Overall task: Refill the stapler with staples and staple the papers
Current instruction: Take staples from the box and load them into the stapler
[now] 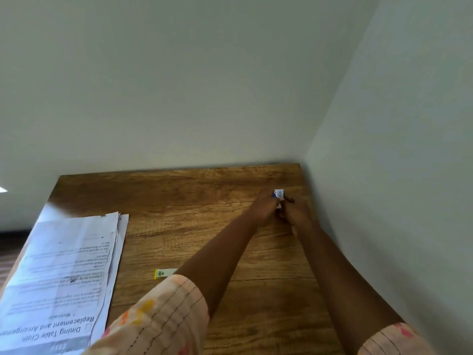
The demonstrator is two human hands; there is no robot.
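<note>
Both my hands meet at the table's far right corner, close to the wall. My left hand (265, 207) and my right hand (295, 212) hold between their curled fingers a small blue and white item (278, 194) with a dark part sticking out to the right. It looks like the stapler, but the fingers hide most of it. A small yellow staple box (163, 273) lies on the wood beside my left forearm. A stack of printed papers (64, 272) lies at the table's left side, apart from both hands.
The wooden table (194, 213) fits into a corner, with one wall behind it and another along its right edge. Its left edge runs under the papers, and dark floor shows beyond. My patterned sleeves fill the bottom of the view.
</note>
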